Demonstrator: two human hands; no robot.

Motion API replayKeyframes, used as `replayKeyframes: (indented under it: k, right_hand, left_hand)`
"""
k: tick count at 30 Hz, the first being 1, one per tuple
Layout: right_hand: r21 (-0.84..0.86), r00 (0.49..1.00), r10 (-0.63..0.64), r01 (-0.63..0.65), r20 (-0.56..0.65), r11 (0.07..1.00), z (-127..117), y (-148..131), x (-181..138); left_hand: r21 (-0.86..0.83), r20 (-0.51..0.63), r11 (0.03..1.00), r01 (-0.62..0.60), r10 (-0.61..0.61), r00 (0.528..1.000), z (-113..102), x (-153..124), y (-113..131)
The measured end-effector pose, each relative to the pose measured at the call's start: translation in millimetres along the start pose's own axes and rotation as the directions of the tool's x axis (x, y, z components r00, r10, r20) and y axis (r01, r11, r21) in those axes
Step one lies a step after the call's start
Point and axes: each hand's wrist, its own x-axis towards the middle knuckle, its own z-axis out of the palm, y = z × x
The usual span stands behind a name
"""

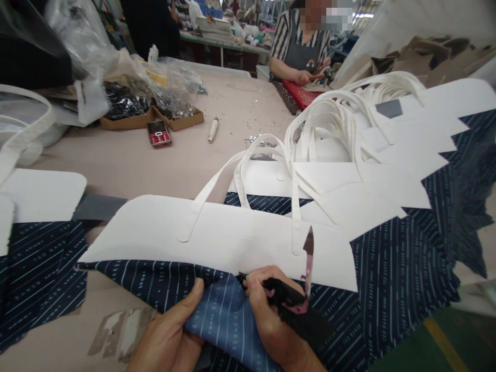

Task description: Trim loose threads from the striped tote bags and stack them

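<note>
Navy striped bag [217, 248], white handles [204, 196]

bag [217, 243]: white top band, navy cloth with pale blue stripes
scissors [300, 289]: pink and black
phone [158, 133]: red
table [163, 160]: beige

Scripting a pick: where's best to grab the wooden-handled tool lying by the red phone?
Probably mid-handle, from above: the wooden-handled tool lies flat on the table, its round pale handle free on both sides, the red phone apart to its left.
</note>
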Motion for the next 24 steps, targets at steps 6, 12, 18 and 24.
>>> replayKeyframes:
  k: [6, 12, 18, 24]
  right_hand:
    - [0.009, 0.999, -0.033, 0.033, 0.021, 0.999, -3.0, 4.1, -0.2]
    - [0.264, 0.999, 0.049, -0.045, -0.009, 0.963, -10.0, 10.9, -2.1]
    - [0.175, 0.998, 0.065, -0.061, -0.016, 0.983, -10.1, 3.6, 0.1]
    - [0.109, 0.998, 0.064, -0.065, 0.008, 0.992, -9.3, 3.0, 0.4]
  left_hand:
    - [-0.002, -0.011, 0.998, -0.061, 0.061, 0.998, 0.7, -1.1, -2.3]
    - [0.013, -0.037, 0.998, -0.059, 0.06, 0.998, 7.0, -5.0, 1.6]
    - [0.063, -0.049, 0.994, -0.088, 0.092, 0.995, 3.2, -6.3, 1.7]
    - [0.07, -0.067, 0.993, -0.094, 0.099, 0.993, 5.7, -4.8, -0.5]
